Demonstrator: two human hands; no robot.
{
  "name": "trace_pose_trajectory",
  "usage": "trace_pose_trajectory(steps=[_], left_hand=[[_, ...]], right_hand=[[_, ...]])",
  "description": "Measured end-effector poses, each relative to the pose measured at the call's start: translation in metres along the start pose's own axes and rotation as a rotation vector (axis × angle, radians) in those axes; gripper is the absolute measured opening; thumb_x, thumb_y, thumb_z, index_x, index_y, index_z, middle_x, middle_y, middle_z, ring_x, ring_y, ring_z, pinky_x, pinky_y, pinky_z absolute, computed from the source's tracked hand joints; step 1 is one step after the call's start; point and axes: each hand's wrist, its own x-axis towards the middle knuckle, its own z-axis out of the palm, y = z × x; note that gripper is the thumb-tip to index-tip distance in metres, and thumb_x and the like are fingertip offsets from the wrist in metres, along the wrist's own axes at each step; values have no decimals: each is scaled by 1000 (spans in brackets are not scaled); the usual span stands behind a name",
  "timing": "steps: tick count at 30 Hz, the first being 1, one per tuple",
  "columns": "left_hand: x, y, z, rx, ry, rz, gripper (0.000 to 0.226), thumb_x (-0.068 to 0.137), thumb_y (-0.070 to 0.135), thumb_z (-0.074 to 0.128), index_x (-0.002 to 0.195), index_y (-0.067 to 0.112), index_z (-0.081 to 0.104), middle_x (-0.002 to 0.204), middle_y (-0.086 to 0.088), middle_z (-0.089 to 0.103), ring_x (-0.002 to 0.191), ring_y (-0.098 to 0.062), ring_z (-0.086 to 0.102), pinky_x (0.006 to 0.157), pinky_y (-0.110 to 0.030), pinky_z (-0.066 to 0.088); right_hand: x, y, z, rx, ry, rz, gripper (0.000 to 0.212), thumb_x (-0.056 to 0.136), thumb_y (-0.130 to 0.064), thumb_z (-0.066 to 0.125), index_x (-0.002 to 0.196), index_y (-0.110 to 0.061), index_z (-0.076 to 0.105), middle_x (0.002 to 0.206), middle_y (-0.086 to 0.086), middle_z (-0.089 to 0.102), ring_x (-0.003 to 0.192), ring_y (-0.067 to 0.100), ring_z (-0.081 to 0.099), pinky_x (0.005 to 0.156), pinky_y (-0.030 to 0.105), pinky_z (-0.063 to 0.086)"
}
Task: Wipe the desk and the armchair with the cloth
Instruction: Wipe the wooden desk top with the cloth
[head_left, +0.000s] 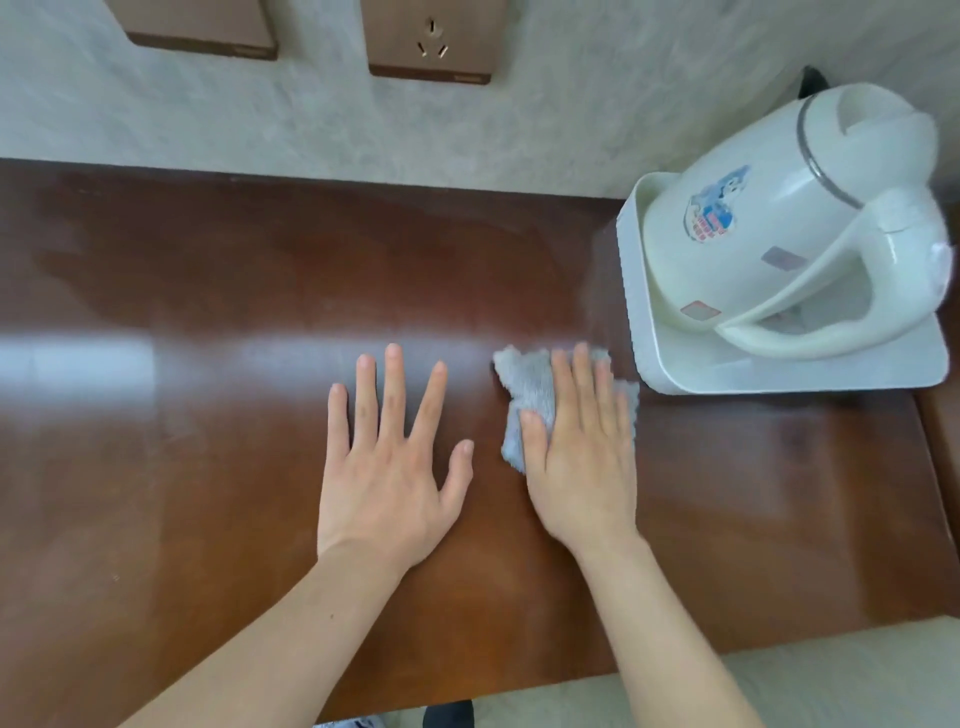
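Note:
A glossy dark brown wooden desk (208, 415) fills most of the view, set against a pale wall. A small grey cloth (524, 384) lies flat on the desk, right of centre. My right hand (582, 457) presses down on the cloth with its fingers straight and close together; the cloth sticks out past the fingertips and on both sides. My left hand (395, 467) rests flat on the bare wood just left of the cloth, fingers spread, holding nothing. No armchair is in view.
A white electric kettle (789, 228) stands on a white tray (810, 369) at the desk's back right, close to the cloth. Two brown wall plates, one a socket (431, 41), sit on the wall behind. The desk's front edge runs along the bottom right, with pale floor (831, 675) below.

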Motion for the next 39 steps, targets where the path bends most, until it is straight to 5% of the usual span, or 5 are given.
trace_pose_trajectory(steps=[8, 12, 21, 33, 39], left_hand=[[1, 0, -3, 46, -24, -13, 74, 99, 61, 21, 163, 24, 16, 169, -17, 12, 156, -37, 7, 124, -57, 13], [1, -1, -4, 45, -33, -20, 73, 99, 62, 19, 163, 26, 16, 169, -16, 10, 156, -36, 6, 124, -56, 11], [-2, 0, -5, 25, -19, -27, 72, 100, 63, 9, 164, 29, 8, 170, -13, 2, 156, -34, -1, 125, -55, 7], [-3, 2, -3, 6, 14, -33, 72, 100, 62, 13, 164, 28, 10, 170, -13, 2, 156, -33, -2, 126, -53, 6], [-3, 0, -3, 10, 7, -24, 72, 100, 62, 11, 164, 29, 7, 171, -12, 1, 156, -33, -3, 126, -53, 6]], right_hand=[[155, -2, -15, 17, 8, -26, 61, 106, -42, 28, 159, -15, 16, 168, 6, 10, 155, 25, 3, 125, 42, 2], [108, 6, -14, 37, 14, -92, 62, 105, -43, 30, 159, -14, 18, 168, 7, 15, 155, 26, 5, 125, 45, 9], [-150, 12, 14, 17, -87, 39, 65, 105, -48, 22, 161, -19, 8, 169, 0, 3, 156, 23, 4, 122, 48, 14], [34, 10, -9, 4, -48, -35, 62, 105, -47, 28, 160, -20, 16, 169, 2, 11, 156, 22, 1, 126, 43, 1], [-52, -3, 4, 50, 39, 131, 64, 104, -48, 28, 159, -18, 20, 168, 3, 15, 156, 22, 6, 126, 44, 9]])
